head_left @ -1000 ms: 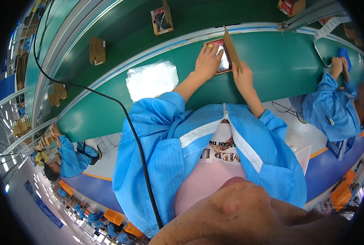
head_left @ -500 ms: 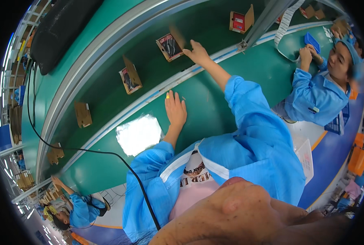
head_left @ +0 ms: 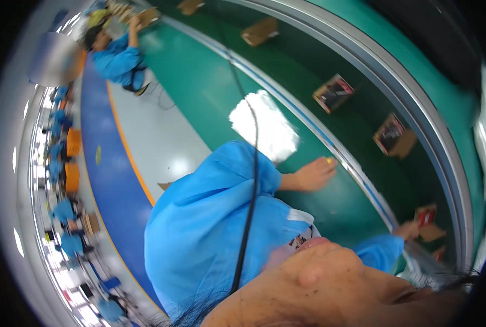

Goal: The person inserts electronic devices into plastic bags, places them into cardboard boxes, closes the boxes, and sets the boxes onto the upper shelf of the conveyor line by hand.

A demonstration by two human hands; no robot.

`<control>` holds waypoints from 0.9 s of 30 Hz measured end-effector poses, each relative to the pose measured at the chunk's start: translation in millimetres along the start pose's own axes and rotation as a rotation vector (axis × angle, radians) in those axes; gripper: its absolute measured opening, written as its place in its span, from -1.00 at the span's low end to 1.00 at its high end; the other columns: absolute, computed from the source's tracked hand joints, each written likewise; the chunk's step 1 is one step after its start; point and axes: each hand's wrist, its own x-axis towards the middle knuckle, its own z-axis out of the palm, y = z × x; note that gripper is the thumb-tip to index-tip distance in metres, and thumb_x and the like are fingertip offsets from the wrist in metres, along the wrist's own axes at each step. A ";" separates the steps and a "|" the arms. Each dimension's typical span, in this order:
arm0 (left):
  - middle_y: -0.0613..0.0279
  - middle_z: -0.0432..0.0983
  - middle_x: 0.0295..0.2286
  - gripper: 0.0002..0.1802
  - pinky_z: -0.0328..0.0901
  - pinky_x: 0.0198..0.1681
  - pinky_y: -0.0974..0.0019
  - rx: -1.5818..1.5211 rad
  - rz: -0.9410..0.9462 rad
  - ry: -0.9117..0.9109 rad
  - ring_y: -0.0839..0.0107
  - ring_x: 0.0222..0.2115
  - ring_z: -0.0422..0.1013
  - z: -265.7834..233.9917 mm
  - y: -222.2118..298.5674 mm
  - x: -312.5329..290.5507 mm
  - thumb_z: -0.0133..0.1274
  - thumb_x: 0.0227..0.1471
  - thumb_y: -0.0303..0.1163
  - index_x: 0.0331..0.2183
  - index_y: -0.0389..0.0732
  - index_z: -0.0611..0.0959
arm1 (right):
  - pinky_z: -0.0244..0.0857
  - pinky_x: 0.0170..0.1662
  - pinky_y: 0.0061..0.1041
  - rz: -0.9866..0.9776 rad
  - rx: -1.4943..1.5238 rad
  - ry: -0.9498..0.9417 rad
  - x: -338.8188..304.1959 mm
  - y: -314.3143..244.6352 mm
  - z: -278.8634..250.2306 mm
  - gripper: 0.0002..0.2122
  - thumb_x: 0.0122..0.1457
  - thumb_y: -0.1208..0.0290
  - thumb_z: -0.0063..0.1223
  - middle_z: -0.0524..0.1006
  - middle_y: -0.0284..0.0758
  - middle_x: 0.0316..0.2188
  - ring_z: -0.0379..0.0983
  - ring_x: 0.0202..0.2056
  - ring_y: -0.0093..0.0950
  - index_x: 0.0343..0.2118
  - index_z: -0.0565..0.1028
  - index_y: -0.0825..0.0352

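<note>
My left hand [head_left: 316,173] rests at the edge of the green bench beside the conveyor, with a bit of yellow on one fingertip. Its fingers lie down and hold nothing that I can see. At the lower right, my right hand [head_left: 409,230] reaches over the belt to an open cardboard box with red contents [head_left: 426,214]. Blur hides whether its fingers grip the box. Farther along the belt [head_left: 357,131] sit an open box with dark contents [head_left: 389,133] and another such box [head_left: 333,94].
A stack of shiny clear plastic [head_left: 265,125] lies on the bench. More brown boxes [head_left: 259,31] stand at the far end of the belt. A black cable [head_left: 248,207] hangs across the view. One co-worker [head_left: 117,60] sits at the far left of the bench.
The view has swung round to the left. My right hand has gone from beside the box with dark contents to the box with red contents. My left hand stays by the bench edge.
</note>
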 end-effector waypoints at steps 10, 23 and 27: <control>-0.08 0.17 0.04 -0.55 -0.04 0.15 0.06 0.023 -0.044 0.158 0.10 0.06 0.14 11.8 2.9 -17.4 -0.06 -0.06 -0.26 -0.12 -0.29 0.42 | 0.40 -0.45 -0.45 -0.094 1.103 -0.993 -148.5 24.3 -65.0 -0.59 0.08 0.32 0.06 0.38 -0.23 -0.15 0.40 -0.28 -0.33 -0.03 0.34 0.38; -0.10 0.19 0.00 -0.55 -0.01 0.12 0.06 -0.022 0.000 0.273 0.08 0.02 0.15 15.3 -2.2 -19.3 0.02 -0.11 -0.28 -0.17 -0.34 0.44 | 0.22 -0.25 -0.27 -1.429 -0.121 -0.002 -341.4 123.5 -164.4 -0.60 0.12 0.41 -0.04 0.34 -0.07 -0.22 0.29 -0.28 -0.17 0.07 0.33 0.07; -0.08 0.19 0.01 -0.63 0.02 0.11 0.07 0.016 -0.009 0.251 0.08 0.04 0.15 15.0 -2.6 -24.3 -0.03 -0.06 -0.31 -0.20 -0.30 0.44 | 0.23 -0.22 -0.28 -1.192 -0.133 -0.222 -369.3 121.2 -161.6 -0.49 0.03 0.42 0.04 0.30 -0.13 -0.10 0.31 -0.20 -0.20 0.11 0.27 0.02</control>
